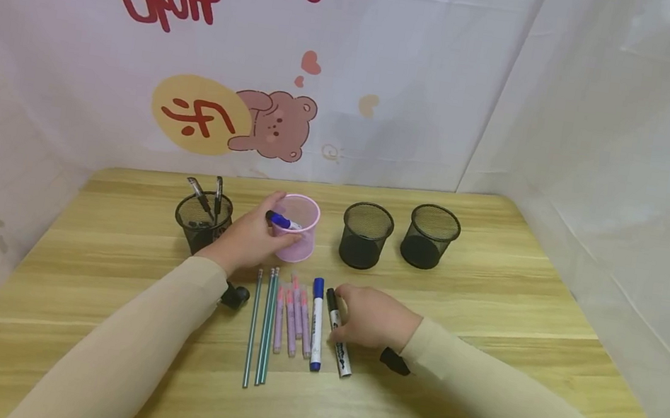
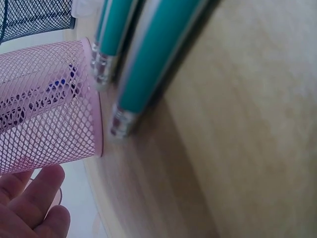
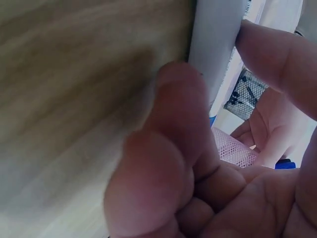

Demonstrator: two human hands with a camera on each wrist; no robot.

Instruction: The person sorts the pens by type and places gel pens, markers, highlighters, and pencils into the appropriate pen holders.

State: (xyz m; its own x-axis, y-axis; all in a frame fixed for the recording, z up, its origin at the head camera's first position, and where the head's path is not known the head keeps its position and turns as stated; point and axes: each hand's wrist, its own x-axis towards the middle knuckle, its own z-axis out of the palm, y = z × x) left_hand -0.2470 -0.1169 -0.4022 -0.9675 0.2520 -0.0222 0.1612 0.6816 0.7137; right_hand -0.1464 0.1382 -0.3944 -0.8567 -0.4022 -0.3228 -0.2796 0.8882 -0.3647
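Observation:
My left hand [image 1: 253, 234] holds the pink mesh pen cup [image 1: 295, 252] round its side, with the thumb across the front. A blue-capped marker [image 1: 283, 222] leans inside that cup, its end above the rim. In the left wrist view, fingertips [image 2: 49, 181] lie against the mesh. On the table, my right hand [image 1: 376, 318] pinches a black-capped whiteboard marker [image 1: 342, 359] between thumb and fingers; its white barrel [image 3: 213, 44] shows up close in the right wrist view. Just left of it lies a blue-capped whiteboard marker [image 1: 316, 328].
Green pencils [image 1: 263, 342] and several pink-purple pens [image 1: 293, 321] lie in a row nearer me. A black mesh cup [image 1: 197, 229] with black pens stands at the left. Two more black mesh cups, one mid-right [image 1: 361, 248] and one farther right [image 1: 426, 247], stand toward the back.

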